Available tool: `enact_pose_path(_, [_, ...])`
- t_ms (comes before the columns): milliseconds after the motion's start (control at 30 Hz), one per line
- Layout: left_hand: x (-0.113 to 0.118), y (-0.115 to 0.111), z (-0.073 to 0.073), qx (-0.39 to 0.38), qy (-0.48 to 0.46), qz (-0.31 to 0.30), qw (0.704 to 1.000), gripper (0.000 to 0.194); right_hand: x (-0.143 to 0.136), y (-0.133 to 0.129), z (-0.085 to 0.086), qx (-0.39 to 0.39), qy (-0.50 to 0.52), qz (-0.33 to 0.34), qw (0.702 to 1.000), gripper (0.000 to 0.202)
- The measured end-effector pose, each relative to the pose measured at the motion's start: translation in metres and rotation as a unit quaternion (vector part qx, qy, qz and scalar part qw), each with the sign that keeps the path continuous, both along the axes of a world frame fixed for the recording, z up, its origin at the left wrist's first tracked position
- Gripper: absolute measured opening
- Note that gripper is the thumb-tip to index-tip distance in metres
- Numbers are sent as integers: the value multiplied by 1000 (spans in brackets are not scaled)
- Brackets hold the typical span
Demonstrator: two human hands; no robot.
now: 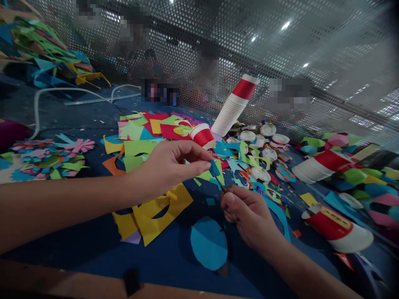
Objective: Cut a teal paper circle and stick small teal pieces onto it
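Observation:
My left hand [174, 166] pinches a small blue paper piece [214, 168] between thumb and forefinger over the middle of the table. In my right hand [246, 211] is a thin dark tool [220, 185], whose exact kind I cannot make out. The tool's far end meets or overlaps the blue piece; whether they touch is unclear. Below the hands lies a blue paper disc [208, 245]. Yellow paper with cut-outs [168, 211] lies under my left forearm. A small blue paper square [210, 202] rests between the yellow paper and my right hand.
Behind the hands are coloured paper scraps [137, 124], a red-and-white paper cup [202, 136] and a leaning cup stack [233, 108]. More cups [338, 228] lie at the right. A paper flower decoration [51, 160] sits left; a perforated metal screen [181, 54] stands behind.

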State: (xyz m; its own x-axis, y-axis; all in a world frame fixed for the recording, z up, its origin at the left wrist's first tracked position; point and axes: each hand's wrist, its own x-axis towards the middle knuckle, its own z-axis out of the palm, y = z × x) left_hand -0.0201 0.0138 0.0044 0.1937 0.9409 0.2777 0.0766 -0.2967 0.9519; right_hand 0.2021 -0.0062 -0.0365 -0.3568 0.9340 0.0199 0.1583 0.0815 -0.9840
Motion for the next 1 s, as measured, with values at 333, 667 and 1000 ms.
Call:
enact_pose_path(333, [0, -1, 0, -4, -5, -3, 1000, 17, -1, -1, 2, 17, -7, -11, 1000, 47])
enact_pose_path(667, [0, -1, 0, -7, -16, -2, 1000, 15, -5, -1, 4, 2, 7, -12, 1000, 48])
enact_pose_path(1000, [-4, 5, 5, -14, -59, 22, 998, 15, -1, 4, 9, 1, 60, -30, 998, 41])
